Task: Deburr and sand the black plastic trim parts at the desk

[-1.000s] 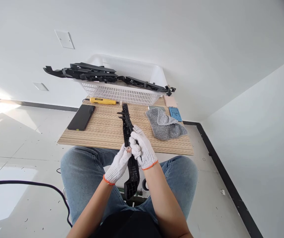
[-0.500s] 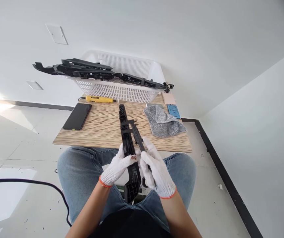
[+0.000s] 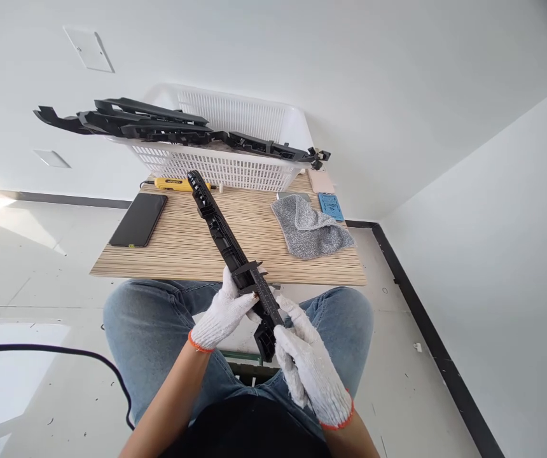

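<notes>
Since half a second ago, your black plastic part (image 3: 223, 235) has swung its far end from nearly twelve o'clock round to eleven, and the caliper (image 3: 264, 294) has come down along it, closer to your left hand (image 3: 223, 313). Furthest left, a black cable (image 3: 87, 357) curves over the floor, between eight and nine o'clock of that hand. A dark phone (image 3: 138, 220) lies on the bench (image 3: 182, 235) at ten o'clock, and a yellow tool (image 3: 173, 184) at eleven, just in front of the white basket (image 3: 254, 175), which bears more black parts (image 3: 111, 124) jutting past its rim on both sides. Your left hand, gloved, is wrapped round the part near its lower end, thumb across the top; the part slants over the bench's near edge, its lower end towards five o'clock, above your lap. At two o'clock of that hand, the caliper's jaws lie across the part; you can't tell whether both touch it. Your right hand (image 3: 309, 362), gloved too and at four o'clock of the left, holds the caliper by its lower end. At twelve o'clock of your right hand lies a crumpled grey cloth (image 3: 306, 229), with a blue card (image 3: 331, 206) just beyond.
</notes>
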Demonstrator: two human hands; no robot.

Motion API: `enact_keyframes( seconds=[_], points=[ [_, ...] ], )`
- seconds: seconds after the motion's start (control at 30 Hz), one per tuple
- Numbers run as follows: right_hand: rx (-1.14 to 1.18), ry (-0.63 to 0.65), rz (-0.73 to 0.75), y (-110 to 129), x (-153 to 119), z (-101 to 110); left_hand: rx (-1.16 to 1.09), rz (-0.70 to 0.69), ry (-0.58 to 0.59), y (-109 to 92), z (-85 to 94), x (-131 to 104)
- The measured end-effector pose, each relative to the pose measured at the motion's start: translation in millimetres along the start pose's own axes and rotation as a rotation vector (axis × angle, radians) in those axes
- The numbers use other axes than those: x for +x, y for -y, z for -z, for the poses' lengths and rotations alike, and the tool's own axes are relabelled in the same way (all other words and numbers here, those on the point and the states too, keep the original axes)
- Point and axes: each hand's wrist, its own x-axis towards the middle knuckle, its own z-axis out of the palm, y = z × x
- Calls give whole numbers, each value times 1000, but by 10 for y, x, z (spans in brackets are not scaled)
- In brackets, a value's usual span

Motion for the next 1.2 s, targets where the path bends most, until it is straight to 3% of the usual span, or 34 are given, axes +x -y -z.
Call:
enact_keyframes(
  seconds=[0.3, 0.5, 0.9, 1.2],
  points=[
    [-246, 15, 58, 21, 105, 195, -47, 23, -15, 15, 39, -4],
    [-172, 115, 57, -19, 190, 229, -66, 45, 36, -26, 17, 7],
    [-190, 138, 58, 81, 190, 249, -56, 26, -11, 30, 68, 32],
    [-290, 193, -2, 151, 268, 305, 169, 59, -77, -97, 103, -48]
  ],
)
